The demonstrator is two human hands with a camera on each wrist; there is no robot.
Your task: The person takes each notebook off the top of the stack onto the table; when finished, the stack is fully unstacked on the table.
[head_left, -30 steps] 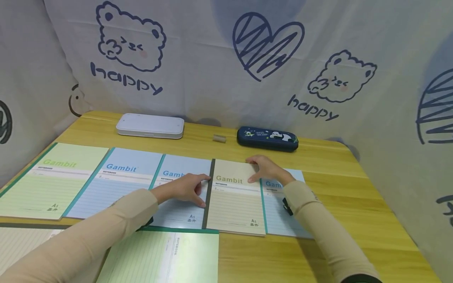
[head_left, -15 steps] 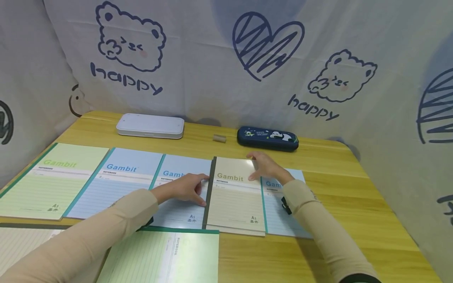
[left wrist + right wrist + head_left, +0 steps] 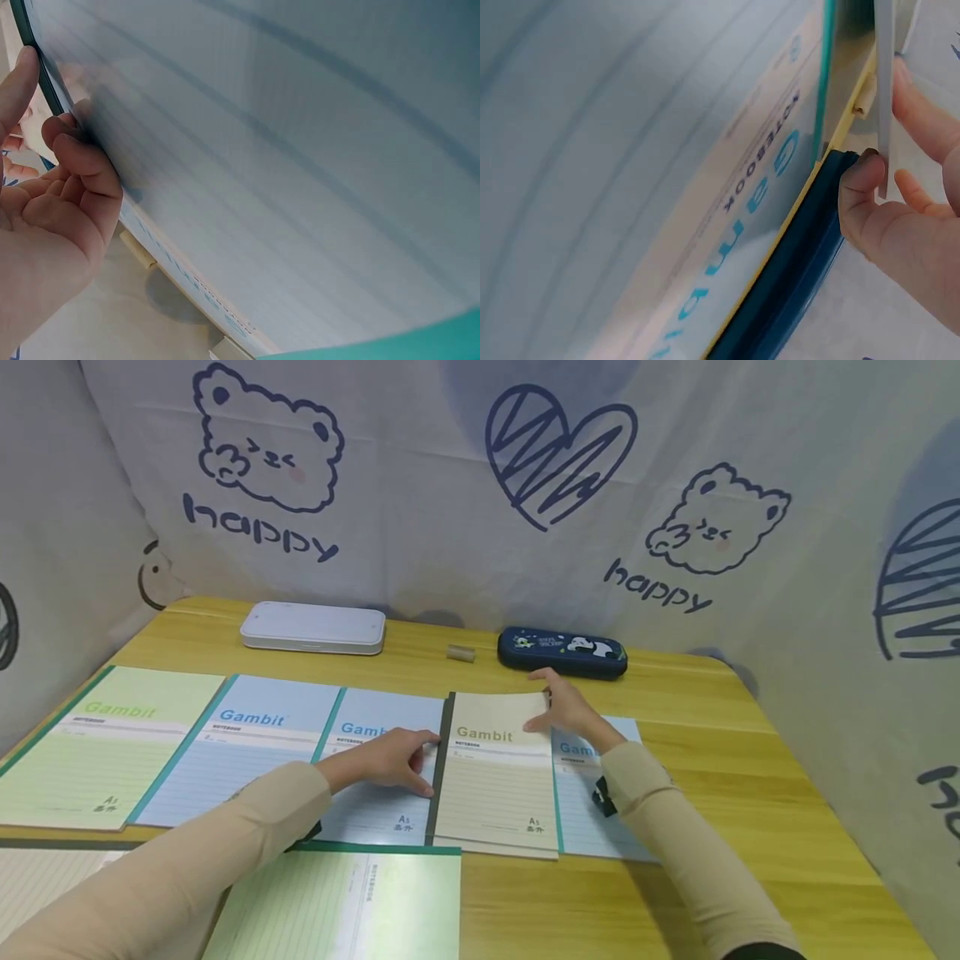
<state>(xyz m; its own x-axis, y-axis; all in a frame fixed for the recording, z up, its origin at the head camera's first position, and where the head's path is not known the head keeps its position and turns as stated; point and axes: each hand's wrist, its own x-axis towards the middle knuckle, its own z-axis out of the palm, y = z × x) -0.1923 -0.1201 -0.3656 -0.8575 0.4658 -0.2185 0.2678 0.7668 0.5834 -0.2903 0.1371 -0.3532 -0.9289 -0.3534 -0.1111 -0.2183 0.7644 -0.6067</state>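
A cream Gambit notebook (image 3: 498, 793) with a dark spine lies in the row, its top corner slightly raised. Below its lower edge shows a second cream layer (image 3: 517, 850). My right hand (image 3: 572, 703) pinches its upper right corner between thumb and fingers; the right wrist view shows that hand (image 3: 907, 195) at the corner from the side. On the cream notebook's spine side, my left hand (image 3: 384, 760) spreads thumb and forefinger against the dark spine, over a blue notebook (image 3: 375, 818). In the left wrist view, the other fingers (image 3: 90, 169) are bent under.
Another blue notebook (image 3: 600, 827) lies partly under my right forearm. Further left are a blue notebook (image 3: 225, 777) and a green notebook (image 3: 82, 768); a green notebook (image 3: 405, 902) is nearest. Behind stand a white case (image 3: 313, 627), an eraser-like block (image 3: 461, 652) and a navy pencil case (image 3: 561, 652).
The cream notebook has slid slightly away from me and risen at the top, baring the cream layer beneath. My right hand moved up with it; the left hand stayed.
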